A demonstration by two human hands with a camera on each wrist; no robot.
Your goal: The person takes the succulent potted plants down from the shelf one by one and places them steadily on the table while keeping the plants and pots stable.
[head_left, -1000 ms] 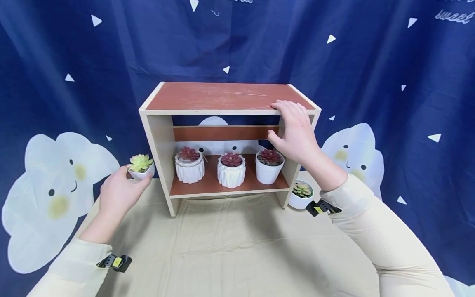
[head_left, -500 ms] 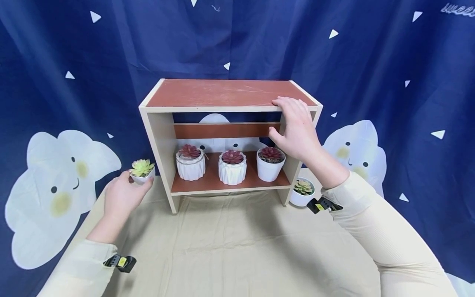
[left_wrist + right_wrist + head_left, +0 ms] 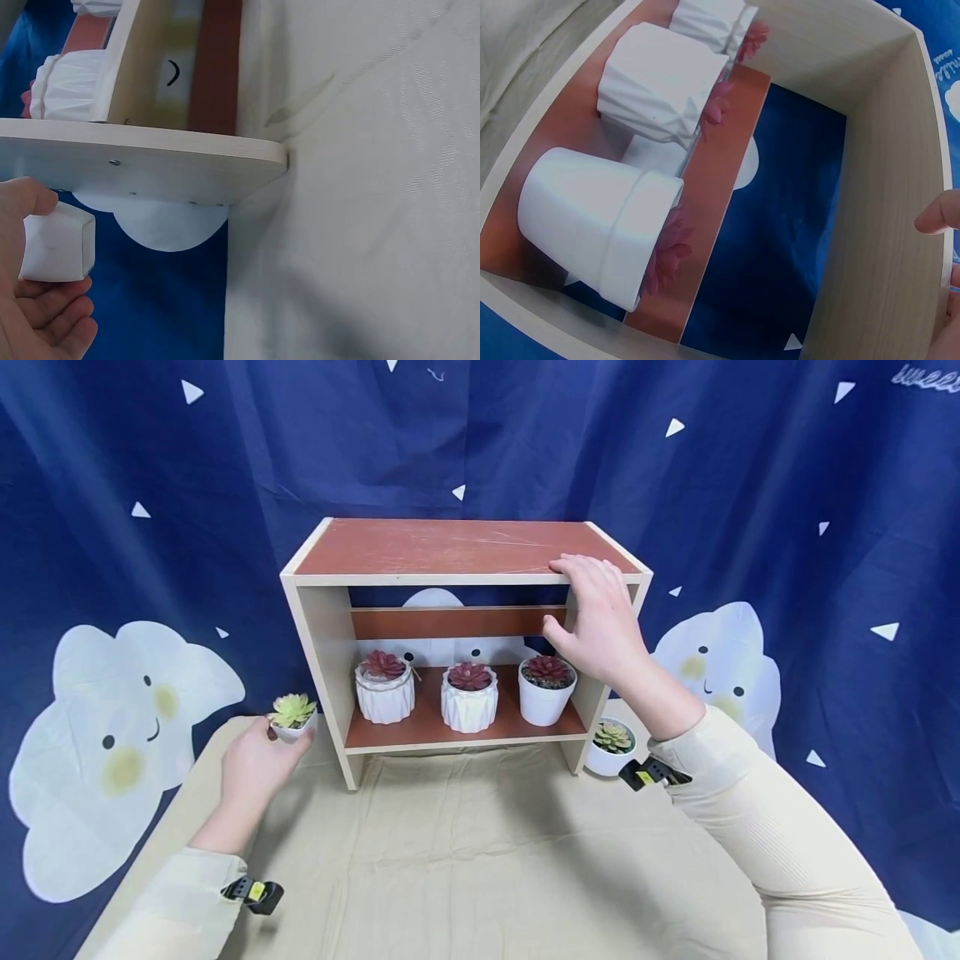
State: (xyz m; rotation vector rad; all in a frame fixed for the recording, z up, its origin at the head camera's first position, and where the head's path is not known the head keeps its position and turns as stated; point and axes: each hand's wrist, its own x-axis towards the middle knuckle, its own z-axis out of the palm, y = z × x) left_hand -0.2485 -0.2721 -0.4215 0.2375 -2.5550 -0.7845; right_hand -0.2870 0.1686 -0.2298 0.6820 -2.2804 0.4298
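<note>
My left hand (image 3: 257,764) pinches a small white pot with a pale green succulent (image 3: 293,713), held off the table just left of the shelf unit (image 3: 450,547). In the left wrist view, thumb and fingers hold the pot's white sides (image 3: 58,244) and its plant is hidden. My right hand (image 3: 600,622) rests with its fingers on the shelf unit's top at the front right, its thumb spread below the front edge. Inside stand three white pots with dark red succulents: a left pot (image 3: 386,696), a middle pot (image 3: 469,700) and a right smooth one (image 3: 546,697).
Another white pot with a green succulent (image 3: 611,747) stands on the table by the shelf unit's right side, partly behind the right forearm. A beige cloth (image 3: 465,860) covers the table. Behind hangs a dark blue curtain (image 3: 525,435) with clouds and triangles.
My left hand has moved slightly right and down with the succulent pot, nearer the shelf unit. The right hand stays on the shelf unit's top. The head view has tilted a little.
</note>
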